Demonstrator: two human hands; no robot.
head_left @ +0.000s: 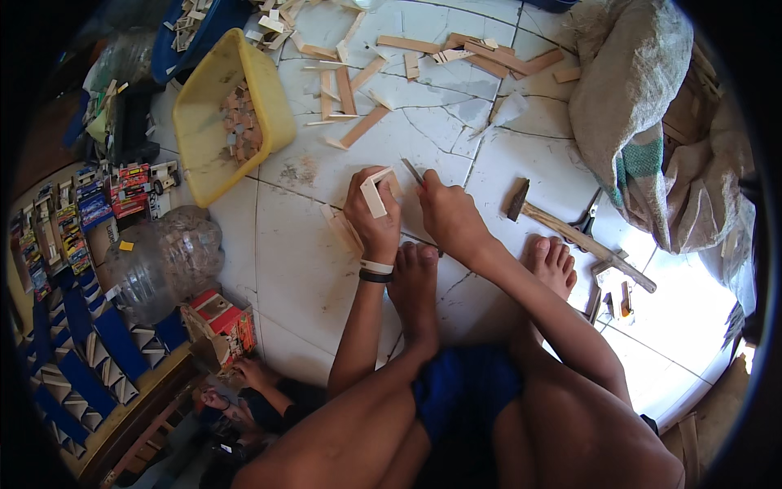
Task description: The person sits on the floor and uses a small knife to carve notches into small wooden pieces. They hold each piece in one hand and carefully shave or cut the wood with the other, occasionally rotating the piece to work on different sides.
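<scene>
My left hand (373, 224) is closed around a small angled piece of pale wood (373, 197), made of thin flat strips, held a little above the tiled floor. Close on its right, my right hand (450, 210) grips a knife (413, 171) with a narrow blade and what seems a red handle. The blade points up and left toward the wooden piece; I cannot tell whether they touch. Beside my left wrist, thin wooden strips (342, 231) lie on the tiles. A hammer (586, 236) with a wooden handle rests right of my right foot.
A yellow tub (277, 106) holding small wood pieces stands at the upper left. Loose wooden strips (358, 126) are scattered ahead. On the right slumps a large sack (623, 114), with pliers (588, 218) near the hammer. Another person's hand (254, 373) is at lower left, near a red box (218, 318).
</scene>
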